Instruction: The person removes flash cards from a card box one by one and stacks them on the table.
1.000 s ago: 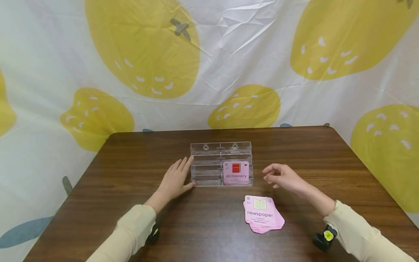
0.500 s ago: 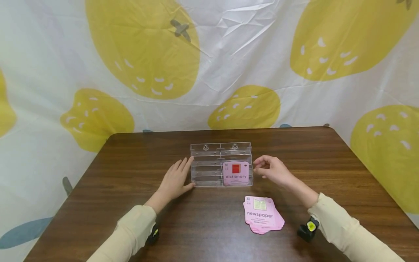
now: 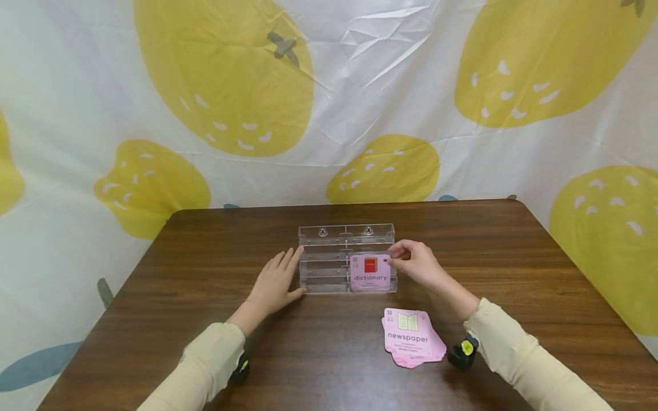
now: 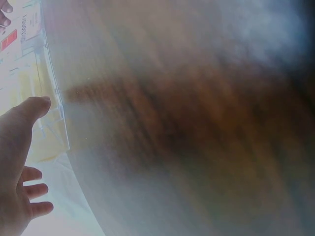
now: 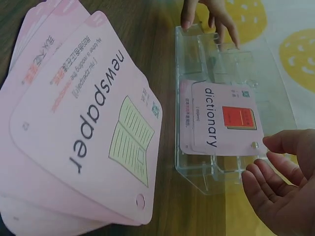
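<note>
A clear plastic tiered card rack (image 3: 324,284) lies on the table with a pink "dictionary" card (image 3: 370,278) in its right column. In the right wrist view, another pink card's edge (image 5: 185,118) shows behind it. My left hand (image 3: 275,281) rests along the rack's left side, fingers spread; its thumb (image 4: 40,104) overlaps the rack's front edge in the left wrist view. My right hand (image 3: 418,264) is at the dictionary card's upper right corner. Its thumb (image 5: 280,141) and index fingertip lie right at the card's edge, a small gap between them, other fingers loosely curled.
A fanned pile of pink cards, with the "newspaper" card (image 3: 408,337) uppermost, lies on the brown wooden table (image 3: 205,251) in front of the rack, toward the right. Behind the table hangs a white curtain (image 3: 329,103) with yellow fruit prints.
My right hand has moved left from beside the rack to the dictionary card's upper right corner. My left hand, the rack and the card pile stay where they were.
</note>
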`<state>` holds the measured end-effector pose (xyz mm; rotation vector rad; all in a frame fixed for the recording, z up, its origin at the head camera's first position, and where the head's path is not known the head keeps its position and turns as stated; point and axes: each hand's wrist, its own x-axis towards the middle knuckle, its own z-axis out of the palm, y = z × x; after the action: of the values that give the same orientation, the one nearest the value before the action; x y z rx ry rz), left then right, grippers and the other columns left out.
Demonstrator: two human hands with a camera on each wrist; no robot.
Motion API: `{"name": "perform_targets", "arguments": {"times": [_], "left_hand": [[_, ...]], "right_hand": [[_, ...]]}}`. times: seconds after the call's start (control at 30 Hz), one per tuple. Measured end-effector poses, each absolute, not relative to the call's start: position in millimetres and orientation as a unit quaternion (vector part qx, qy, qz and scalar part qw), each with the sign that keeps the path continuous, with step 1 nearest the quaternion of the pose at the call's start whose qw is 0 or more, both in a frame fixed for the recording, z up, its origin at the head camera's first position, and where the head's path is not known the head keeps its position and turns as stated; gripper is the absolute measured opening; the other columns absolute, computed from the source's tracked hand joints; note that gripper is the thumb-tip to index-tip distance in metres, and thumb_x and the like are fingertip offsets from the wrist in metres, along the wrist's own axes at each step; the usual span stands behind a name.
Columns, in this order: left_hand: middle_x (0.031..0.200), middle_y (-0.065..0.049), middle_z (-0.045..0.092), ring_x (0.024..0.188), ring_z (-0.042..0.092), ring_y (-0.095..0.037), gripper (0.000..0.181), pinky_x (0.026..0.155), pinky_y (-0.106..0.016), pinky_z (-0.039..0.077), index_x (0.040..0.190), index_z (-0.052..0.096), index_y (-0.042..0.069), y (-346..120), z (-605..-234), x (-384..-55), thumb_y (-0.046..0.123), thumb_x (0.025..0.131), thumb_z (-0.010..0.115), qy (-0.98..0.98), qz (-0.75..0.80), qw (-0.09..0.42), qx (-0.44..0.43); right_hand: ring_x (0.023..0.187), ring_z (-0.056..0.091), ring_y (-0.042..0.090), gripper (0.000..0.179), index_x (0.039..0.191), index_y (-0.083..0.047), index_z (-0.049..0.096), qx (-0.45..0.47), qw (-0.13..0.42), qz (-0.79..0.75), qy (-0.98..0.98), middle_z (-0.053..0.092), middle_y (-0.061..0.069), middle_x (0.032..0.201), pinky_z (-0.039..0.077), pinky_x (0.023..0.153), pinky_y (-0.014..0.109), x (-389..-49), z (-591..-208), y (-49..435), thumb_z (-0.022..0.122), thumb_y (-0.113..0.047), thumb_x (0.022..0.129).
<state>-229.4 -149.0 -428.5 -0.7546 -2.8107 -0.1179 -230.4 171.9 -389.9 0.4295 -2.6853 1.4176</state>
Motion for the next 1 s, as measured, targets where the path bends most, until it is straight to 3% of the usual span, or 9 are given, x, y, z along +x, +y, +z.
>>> {"name": "perform_targets", "arguments": {"times": [0.33,0.63,1.0], "left_hand": [[0.137,-0.023,0.038,0.124,0.037,-0.038,0.089,0.1,-0.049,0.034,0.144,0.02,0.006,-148,-430,-230,0.042,0.077,0.067,-0.958,-0.046,0.12,-0.258],[0.135,-0.023,0.041,0.122,0.04,-0.038,0.09,0.098,-0.049,0.037,0.144,0.019,0.006,-149,-433,-231,0.042,0.077,0.067,-0.952,-0.031,0.146,-0.266],[0.136,-0.023,0.04,0.122,0.039,-0.038,0.089,0.099,-0.048,0.036,0.144,0.02,0.006,-148,-430,-228,0.041,0.078,0.067,-0.954,-0.033,0.137,-0.264]], "right_hand": [[0.069,0.056,0.016,0.019,0.095,0.009,0.065,0.153,0.04,0.444,-0.882,0.064,0.014,0.08,0.046,0.055,0.02,-229,-389,169,0.063,0.003,0.077],[0.067,0.054,0.015,0.008,0.084,0.004,0.066,0.156,0.051,0.444,-0.881,0.064,0.01,0.075,0.044,0.058,0.021,-223,-392,171,0.063,0.003,0.077],[0.065,0.052,0.012,0.006,0.084,0.005,0.064,0.139,0.043,0.487,-0.861,0.063,0.012,0.075,0.045,0.057,0.021,-217,-391,173,0.061,0.003,0.079]]}}
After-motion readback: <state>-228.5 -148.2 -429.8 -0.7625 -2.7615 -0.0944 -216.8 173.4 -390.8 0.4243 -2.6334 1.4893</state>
